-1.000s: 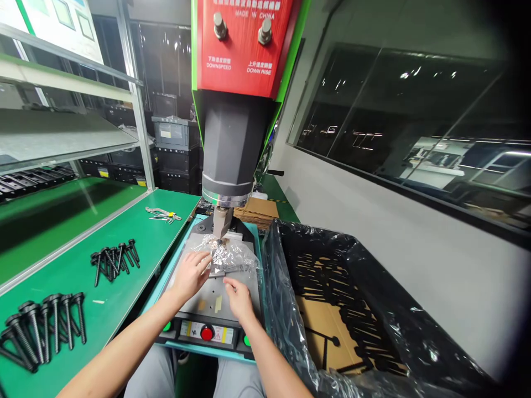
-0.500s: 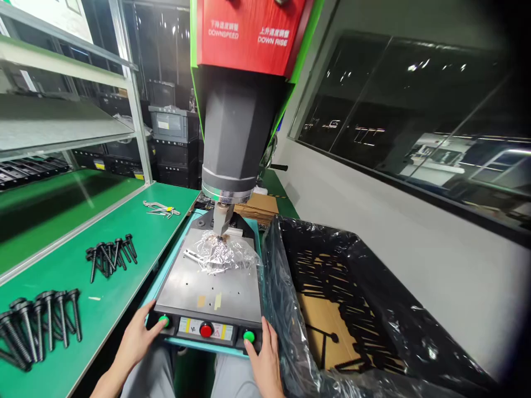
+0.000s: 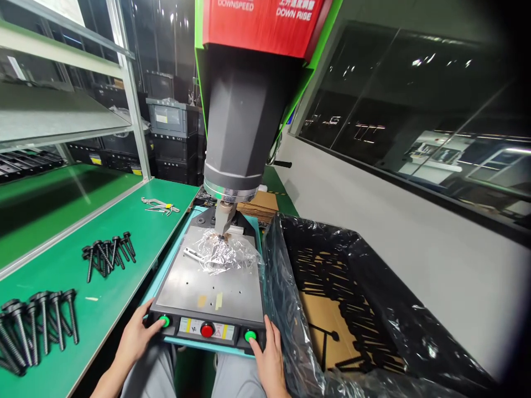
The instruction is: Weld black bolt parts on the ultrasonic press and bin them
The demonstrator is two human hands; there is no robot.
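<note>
Both green start buttons are pressed, the left hand point(image 3: 139, 336) and right hand point(image 3: 269, 359) empty and flat; the horn point(image 3: 224, 217) meets the bagged part point(image 3: 222, 252) ahead; unloading remains.

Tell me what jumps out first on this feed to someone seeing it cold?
The big red and green press head fills the top centre, its tip down on a crinkled clear plastic bag on the steel plate. Below, the left hand and right hand each rest at a green button, left and right. Black screws lie on the green bench left.
</note>
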